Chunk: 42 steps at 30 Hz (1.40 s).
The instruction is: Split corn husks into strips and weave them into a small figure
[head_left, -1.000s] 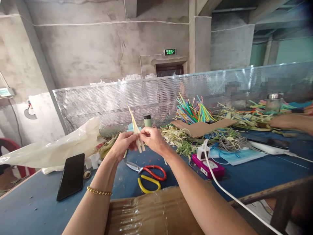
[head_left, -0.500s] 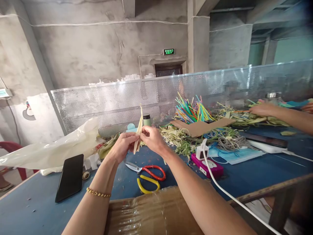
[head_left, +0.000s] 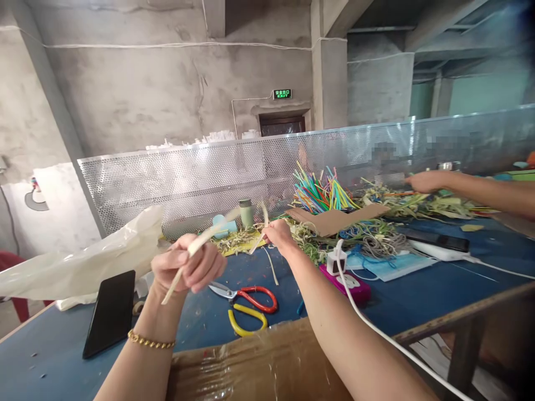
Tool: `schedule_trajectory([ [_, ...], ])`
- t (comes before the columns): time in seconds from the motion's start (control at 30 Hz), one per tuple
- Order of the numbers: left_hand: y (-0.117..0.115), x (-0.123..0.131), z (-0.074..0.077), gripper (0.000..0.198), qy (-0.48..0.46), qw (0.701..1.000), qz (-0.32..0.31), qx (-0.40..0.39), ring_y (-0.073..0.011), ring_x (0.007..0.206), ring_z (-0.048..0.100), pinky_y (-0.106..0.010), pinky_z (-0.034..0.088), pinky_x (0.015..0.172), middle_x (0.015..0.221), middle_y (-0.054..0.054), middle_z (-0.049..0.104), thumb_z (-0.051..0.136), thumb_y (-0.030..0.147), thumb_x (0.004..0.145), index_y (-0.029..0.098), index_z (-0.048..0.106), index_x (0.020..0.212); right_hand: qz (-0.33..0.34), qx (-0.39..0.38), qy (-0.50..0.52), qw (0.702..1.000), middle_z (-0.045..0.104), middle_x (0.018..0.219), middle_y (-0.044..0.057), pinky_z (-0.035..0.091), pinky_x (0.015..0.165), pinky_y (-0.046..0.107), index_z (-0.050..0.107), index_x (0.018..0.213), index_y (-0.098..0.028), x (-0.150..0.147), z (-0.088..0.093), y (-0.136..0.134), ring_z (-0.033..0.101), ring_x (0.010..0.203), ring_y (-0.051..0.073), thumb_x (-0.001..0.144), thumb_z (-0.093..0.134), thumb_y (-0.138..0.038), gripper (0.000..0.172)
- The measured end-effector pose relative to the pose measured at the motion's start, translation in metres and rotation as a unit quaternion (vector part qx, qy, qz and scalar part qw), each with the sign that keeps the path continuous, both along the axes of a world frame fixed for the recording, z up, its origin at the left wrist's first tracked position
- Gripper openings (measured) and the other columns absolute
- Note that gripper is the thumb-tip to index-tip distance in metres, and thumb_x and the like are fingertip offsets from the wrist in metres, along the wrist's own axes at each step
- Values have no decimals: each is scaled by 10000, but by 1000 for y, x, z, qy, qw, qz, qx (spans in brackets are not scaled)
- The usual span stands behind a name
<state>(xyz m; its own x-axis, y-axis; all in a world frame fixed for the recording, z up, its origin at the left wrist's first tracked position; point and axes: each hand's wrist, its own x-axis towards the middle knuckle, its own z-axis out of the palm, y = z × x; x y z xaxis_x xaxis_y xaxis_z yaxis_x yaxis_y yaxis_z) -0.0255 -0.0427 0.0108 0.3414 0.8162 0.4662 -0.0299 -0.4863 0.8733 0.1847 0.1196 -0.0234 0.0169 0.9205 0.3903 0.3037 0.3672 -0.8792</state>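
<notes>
My left hand (head_left: 188,266) is closed on a pale, flat strip of dried husk or leaf (head_left: 204,236), which sticks out above and below the fingers. My right hand (head_left: 278,234) pinches another narrow pale strip (head_left: 257,241), farther out over the table. Below and between the hands lie scissors (head_left: 244,298) with one red and one yellow handle, their blades pointing left. Under my forearms is a taped brown cardboard piece (head_left: 251,367). Shredded pale and green strips (head_left: 307,239) are heaped just beyond my right hand.
A black phone (head_left: 109,312) and clear plastic bag (head_left: 104,253) lie left. Right are a magenta box (head_left: 349,284) with a white cable, a blue mask (head_left: 397,265) and coloured pipe cleaners (head_left: 320,192). Another person's hand (head_left: 430,181) reaches into the heap. A perforated metal screen (head_left: 188,178) stands behind.
Both hands were together on one pale piece; now they are apart, each with a strip. My left hand moved left and nearer, my right hand moved right. The other person's hand shifted left in view.
</notes>
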Motion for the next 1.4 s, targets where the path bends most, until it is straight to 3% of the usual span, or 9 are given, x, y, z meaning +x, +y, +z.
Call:
schedule_trajectory([
  [0.13,4,-6,2,503,-93,995,6,27,-85,316,267,-321,313,436,339,48,243,623,649,573,246,359,428,54,-29,53,997,649,549,72,344,395,185,606,565,-119,4,6,-5,563,450,111,661,618,-162,106],
  [0.3,31,15,-2,260,-59,986,96,-125,-124,518,510,-274,372,507,585,-32,558,726,405,646,161,646,689,197,-20,93,976,654,596,66,360,399,166,646,668,-99,-4,20,-29,556,471,87,766,634,-252,182],
  [0.4,50,21,-15,289,-32,968,202,-145,-90,477,461,-241,329,468,562,-24,560,753,386,612,115,673,673,222,0,73,972,626,564,38,353,393,160,630,638,-105,-5,22,-35,518,447,67,790,640,-292,241],
  [0.53,65,19,-32,331,-6,962,249,-110,-64,415,387,-219,255,410,505,0,541,757,431,602,112,703,670,223,-39,-24,974,587,496,9,303,345,164,583,564,-123,-4,11,-27,473,390,58,766,682,-292,282],
  [0.7,71,19,-40,379,11,965,237,-113,-61,373,404,-210,230,372,580,-31,636,773,457,577,111,710,716,160,-127,-152,967,567,440,23,268,344,205,563,499,-137,-3,-8,-11,442,350,77,722,741,-272,316],
  [0.8,72,21,-42,392,3,969,213,-123,-63,364,426,-207,235,368,613,-46,659,773,454,589,106,708,758,86,-61,-191,976,484,368,-2,289,393,222,524,444,-159,-7,-7,-12,443,365,92,676,781,-276,366],
  [1.0,73,26,-42,330,11,976,184,-116,-66,358,416,-213,249,385,481,-27,575,725,437,679,120,666,610,273,90,-101,953,570,534,-11,330,442,205,628,684,-140,-26,7,-35,485,460,88,834,585,-401,304],
  [1.13,69,28,-38,258,36,977,168,-125,-77,371,451,-214,263,398,449,-18,551,710,353,694,115,664,604,229,159,-89,956,508,476,-35,325,477,204,581,601,-130,-30,9,-40,440,463,74,796,599,-309,266],
  [1.4,59,31,-29,197,89,978,149,-112,-70,415,501,-208,282,405,666,-72,680,642,283,727,96,703,736,233,67,40,969,504,446,-24,313,391,201,529,578,-161,-24,14,-41,423,389,76,773,596,-339,273],
])
